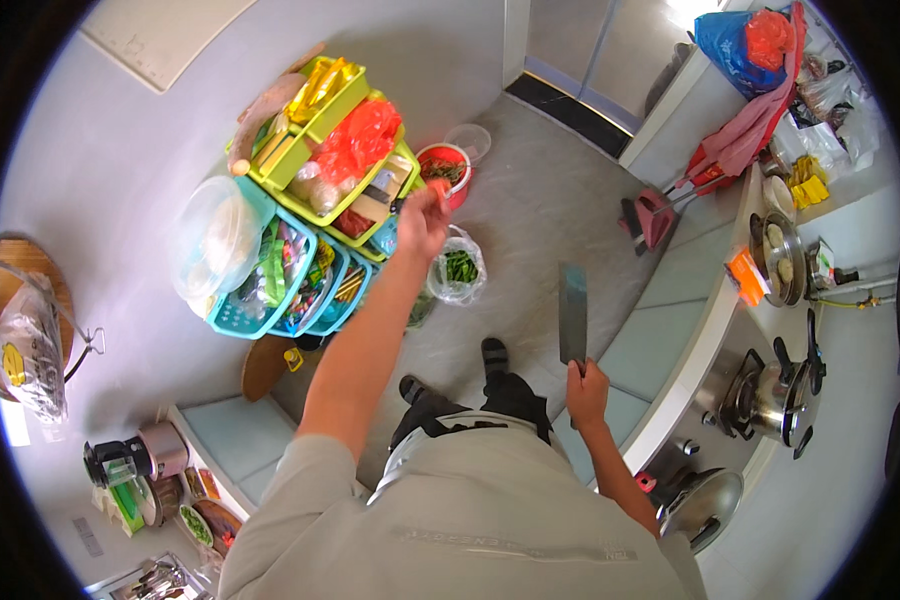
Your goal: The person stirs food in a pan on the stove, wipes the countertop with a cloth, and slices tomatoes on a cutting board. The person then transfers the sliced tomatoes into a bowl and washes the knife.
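My right hand [589, 394] grips the handle of a cleaver [573, 311], its broad blade pointing away from me above the floor. My left hand [424, 225] reaches far forward, with a small orange-red thing [439, 187] at its fingertips, blurred and too small to name. Just beyond those fingers stands a red bucket [459, 196] with a pale rim and brownish plant scraps inside. Close below the hand on the floor is a bag-lined bin [457, 281] holding green vegetable pieces.
To the left rise stacked green baskets [285, 176] and turquoise baskets [244, 319] full of packets. On the right, a counter [682, 330] carries a gas stove and a pressure cooker [784, 401]. A pink dustpan [654, 217] leans beyond. Behind left sit a blender [120, 459] and a cutting board [217, 517].
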A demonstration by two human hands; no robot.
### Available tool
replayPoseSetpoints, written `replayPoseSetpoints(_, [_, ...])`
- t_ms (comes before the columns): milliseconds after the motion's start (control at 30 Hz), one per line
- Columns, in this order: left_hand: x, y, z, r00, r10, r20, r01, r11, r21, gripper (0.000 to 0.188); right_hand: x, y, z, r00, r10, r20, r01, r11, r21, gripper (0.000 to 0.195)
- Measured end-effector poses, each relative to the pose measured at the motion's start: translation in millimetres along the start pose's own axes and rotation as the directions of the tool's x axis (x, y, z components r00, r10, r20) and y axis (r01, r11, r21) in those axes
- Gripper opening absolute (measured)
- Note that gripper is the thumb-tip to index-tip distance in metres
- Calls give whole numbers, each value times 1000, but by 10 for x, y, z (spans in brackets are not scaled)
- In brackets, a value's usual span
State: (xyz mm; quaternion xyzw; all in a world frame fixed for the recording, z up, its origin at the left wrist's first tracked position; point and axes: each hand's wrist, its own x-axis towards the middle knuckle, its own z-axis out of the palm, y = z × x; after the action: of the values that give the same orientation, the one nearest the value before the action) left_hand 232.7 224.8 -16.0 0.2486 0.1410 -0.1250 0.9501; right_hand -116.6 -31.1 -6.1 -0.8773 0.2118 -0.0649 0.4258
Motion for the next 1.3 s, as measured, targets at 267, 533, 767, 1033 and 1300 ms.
replayPoseSetpoints(267, [1126,-60,48,904,92,-417,-23,986,167,15,59,114,-250,986,138,93,-139,990,8,26])
replayPoseSetpoints(533, [-1869,-741,-2459,838,-181,-515,457,749,480,17,233,91,357,971,-116,210,108,993,46,28])
replayPoseSetpoints(767, [-4256,-119,-3215,515,118,-849,149,963,224,16,180,-396,983,723,-82,685,95,995,19,25])
replayPoseSetpoints(1033, [-5927,310,-3206,400,430,-809,-305,895,325,9,-1136,-1500,2412,275,-285,918,251,943,218,20])
replayPoseSetpoints(1300, [-8066,665,-3836,-144,643,-752,-518,599,611,16,-3693,-3148,3740,-210,-251,945,-35,968,249,27])
